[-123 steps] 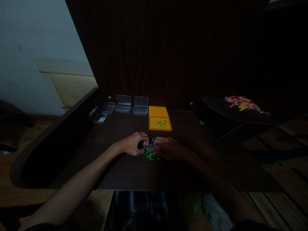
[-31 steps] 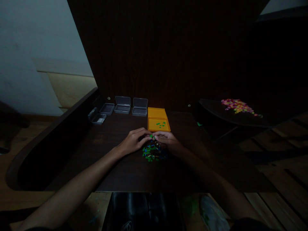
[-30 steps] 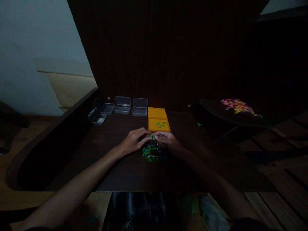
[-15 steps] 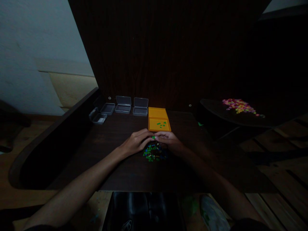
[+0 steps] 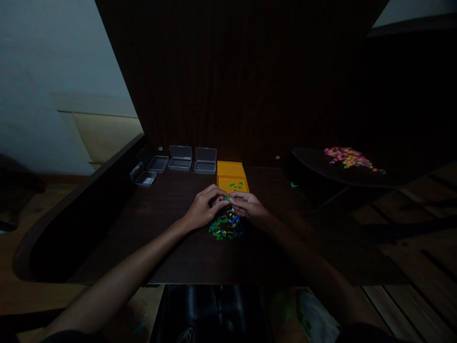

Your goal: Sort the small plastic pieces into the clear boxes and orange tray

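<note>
A small heap of tiny green, blue and pale pieces point(image 5: 224, 227) lies on the dark wooden table point(image 5: 171, 257). My left hand point(image 5: 204, 207) and my right hand point(image 5: 247, 206) meet just above the heap's far edge, fingertips touching. Both pinch a small green piece point(image 5: 227, 198) between them. An open orange box point(image 5: 232, 178) with several green pieces inside stands right behind my hands.
Three clear plastic cases point(image 5: 180, 158) stand open at the back left, with a fourth point(image 5: 144, 176) nearer the table's left rail. A pile of pink and yellow pieces point(image 5: 348, 157) lies on a dark round surface at the right. A dark panel rises behind the table.
My hands have risen off the heap and moved a little toward the orange box, now pinching a green piece together. More of the heap shows below them.
</note>
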The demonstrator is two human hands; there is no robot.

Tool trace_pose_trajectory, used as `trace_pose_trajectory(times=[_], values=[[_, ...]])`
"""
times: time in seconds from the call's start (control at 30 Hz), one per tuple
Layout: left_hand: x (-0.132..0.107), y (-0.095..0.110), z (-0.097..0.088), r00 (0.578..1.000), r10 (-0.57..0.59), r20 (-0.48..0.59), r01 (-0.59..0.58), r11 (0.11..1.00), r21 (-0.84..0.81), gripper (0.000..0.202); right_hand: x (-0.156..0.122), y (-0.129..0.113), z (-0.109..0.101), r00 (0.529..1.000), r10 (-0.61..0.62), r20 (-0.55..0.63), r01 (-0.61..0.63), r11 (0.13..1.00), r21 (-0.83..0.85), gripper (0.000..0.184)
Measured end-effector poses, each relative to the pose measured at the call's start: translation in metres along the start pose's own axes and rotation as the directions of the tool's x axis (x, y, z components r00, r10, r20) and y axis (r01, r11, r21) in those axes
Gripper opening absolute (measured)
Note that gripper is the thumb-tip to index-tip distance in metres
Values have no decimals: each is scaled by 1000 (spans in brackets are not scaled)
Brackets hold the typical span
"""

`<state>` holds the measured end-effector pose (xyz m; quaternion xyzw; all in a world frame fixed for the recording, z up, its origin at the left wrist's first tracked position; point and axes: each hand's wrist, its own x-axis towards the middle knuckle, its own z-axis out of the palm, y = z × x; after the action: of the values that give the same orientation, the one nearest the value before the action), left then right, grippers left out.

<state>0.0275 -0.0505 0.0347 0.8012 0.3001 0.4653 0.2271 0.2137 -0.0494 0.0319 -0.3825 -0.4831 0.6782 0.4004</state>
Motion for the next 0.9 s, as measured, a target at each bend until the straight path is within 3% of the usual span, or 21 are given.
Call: trace_pose_trajectory(times=[0.23, 0.4, 0.47, 0.57, 0.7, 0.77, 0.9], values=[[4, 3, 1, 999, -45, -11, 44, 997, -63, 15, 1, 1, -3, 999, -5, 40, 3, 999, 53, 39], [19, -7, -3, 994, -93, -50, 91, 995, -45, 20, 7, -2, -12, 991, -102, -92, 102, 995, -5, 43], [29, -16, -4, 995, -95, -23, 96, 994, 45, 19, 11, -2, -20, 965, -176, -193, 161, 982, -94, 45], [45, -32, -4, 984, -140, 113, 109, 963, 245, 13, 17, 0, -34, 897, -323, -302, 237, 928, -289, 43], [62, -52, 3, 932, -295, 212, 184, 887, 424, 13, 23, 4, -45, 802, -517, -300, 328, 801, -501, 38], [67, -59, 7, 899, -380, 219, 252, 855, 453, 16, 25, 7, -47, 798, -533, -280, 333, 779, -532, 38], [71, -67, 13, 879, -429, 210, 297, 835, 464, 16, 25, 9, -46, 797, -540, -269, 337, 768, -544, 36]])
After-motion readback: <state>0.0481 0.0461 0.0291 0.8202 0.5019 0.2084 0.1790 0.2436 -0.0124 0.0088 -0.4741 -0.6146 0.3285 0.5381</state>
